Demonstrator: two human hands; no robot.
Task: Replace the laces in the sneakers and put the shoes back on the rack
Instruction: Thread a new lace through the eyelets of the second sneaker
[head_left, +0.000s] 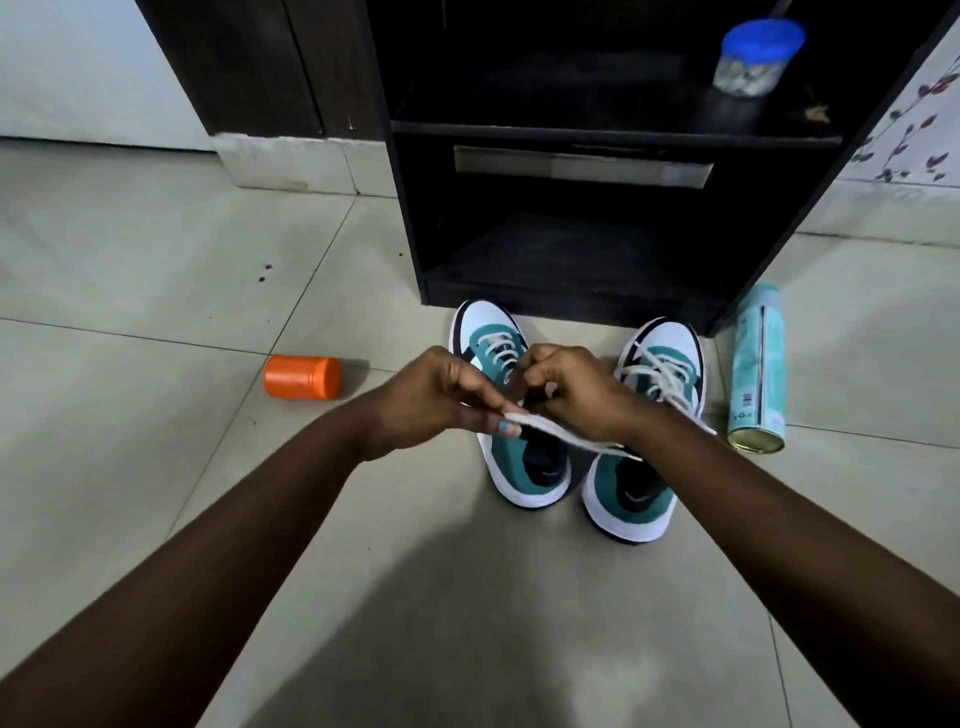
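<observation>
Lace (561, 435) pinched between hands (511, 397), seemingly taut

Sneakers (571, 415) front rack (597, 249) (bottom shelf bare); can (757, 369) right.

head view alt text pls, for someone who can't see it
Two hands, left and right, pinch a white lace above a pair of teal and white sneakers on the tiled floor, in front of a dark rack. An orange jar lies to the left, a teal spray can to the right.

Both arms outstretched; left hand (434, 397), right hand (574, 392) pinching (fingers curled).
</observation>
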